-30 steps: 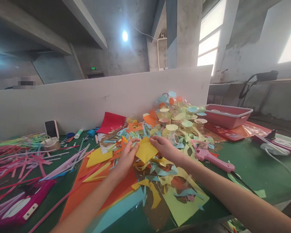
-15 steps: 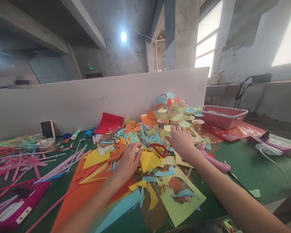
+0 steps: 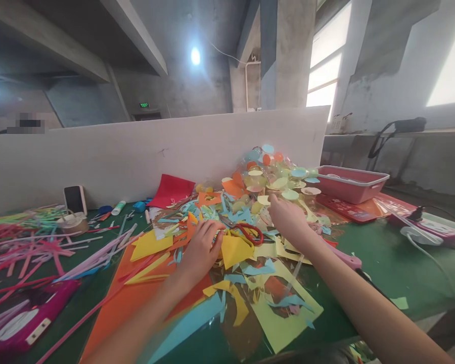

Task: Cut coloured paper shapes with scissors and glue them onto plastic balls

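Note:
My left hand (image 3: 201,248) rests over the paper scraps, its fingers stretched forward and the thumb apart, holding nothing that I can see. Red-handled scissors (image 3: 255,235) lie between my hands beside a folded yellow paper (image 3: 235,251). My right hand (image 3: 289,221) is at the front of a heap of clear, ball-like pieces topped with pastel paper discs (image 3: 279,183). Its fingers are curled together; what is in them, if anything, is hidden. A pale yellow disc (image 3: 263,200) and a clear piece (image 3: 264,217) are right by its fingertips.
A pink basket (image 3: 352,188) and a power strip (image 3: 436,227) stand right. A pink tool with a cord (image 3: 347,259) lies under my right forearm. Pink and purple strips (image 3: 41,253), a phone (image 3: 75,200) and a magenta device (image 3: 41,313) are left. A white panel (image 3: 109,162) closes the back.
My right hand's fingers have drawn together from a looser spread, at the front of the heap. My left hand stays nearly in place. The view has shifted slightly.

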Tool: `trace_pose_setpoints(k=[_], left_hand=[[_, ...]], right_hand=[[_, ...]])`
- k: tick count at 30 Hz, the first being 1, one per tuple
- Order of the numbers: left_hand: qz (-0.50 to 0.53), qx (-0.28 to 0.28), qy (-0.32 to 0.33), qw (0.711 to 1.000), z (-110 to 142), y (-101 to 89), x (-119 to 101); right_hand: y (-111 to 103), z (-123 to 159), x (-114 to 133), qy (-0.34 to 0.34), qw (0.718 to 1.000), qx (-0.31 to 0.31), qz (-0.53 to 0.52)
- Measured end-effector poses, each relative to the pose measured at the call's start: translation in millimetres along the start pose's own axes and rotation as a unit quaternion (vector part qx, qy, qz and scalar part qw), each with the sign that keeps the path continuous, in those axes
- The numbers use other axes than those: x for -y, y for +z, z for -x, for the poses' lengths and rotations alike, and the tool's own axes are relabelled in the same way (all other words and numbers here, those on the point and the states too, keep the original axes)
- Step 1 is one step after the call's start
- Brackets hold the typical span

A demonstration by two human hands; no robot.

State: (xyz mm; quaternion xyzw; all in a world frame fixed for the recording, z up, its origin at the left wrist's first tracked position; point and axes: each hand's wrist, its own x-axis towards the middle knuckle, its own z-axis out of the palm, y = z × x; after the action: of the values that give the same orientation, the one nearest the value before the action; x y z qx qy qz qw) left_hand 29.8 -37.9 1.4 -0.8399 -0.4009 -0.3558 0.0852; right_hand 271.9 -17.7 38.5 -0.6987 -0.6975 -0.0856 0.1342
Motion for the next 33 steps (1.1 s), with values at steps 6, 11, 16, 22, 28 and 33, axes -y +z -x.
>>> trace_pose_setpoints(k=[6,11,16,22,28,33], left_hand=[[-0.009,-0.036,0.038,0.999,-1,-3.1,-5],[0.007,-0.041,0.002,0.999,2,-1.8,-7],[0.065,-0.019,-0.049,0.996,4,2.1,-5],[0.141,0.0,-0.121,0.983,1,4.3,1],[0.16,-0.011,-0.15,0.976,-4,-1.5,-2],[0.146,-0.025,-0.151,0.977,-4,-1.7,-1]], right_hand=[[4,-2,6,-0.064,0.981,-0.176,-0.058],[1,5,23,-0.183,0.928,-0.222,-0.236],[4,21,42,-0.331,0.877,-0.155,-0.313],[10,30,49,-0.389,0.853,-0.114,-0.329],[9,29,46,-0.336,0.873,-0.122,-0.332],[11,24,46,-0.354,0.876,-0.143,-0.295]])
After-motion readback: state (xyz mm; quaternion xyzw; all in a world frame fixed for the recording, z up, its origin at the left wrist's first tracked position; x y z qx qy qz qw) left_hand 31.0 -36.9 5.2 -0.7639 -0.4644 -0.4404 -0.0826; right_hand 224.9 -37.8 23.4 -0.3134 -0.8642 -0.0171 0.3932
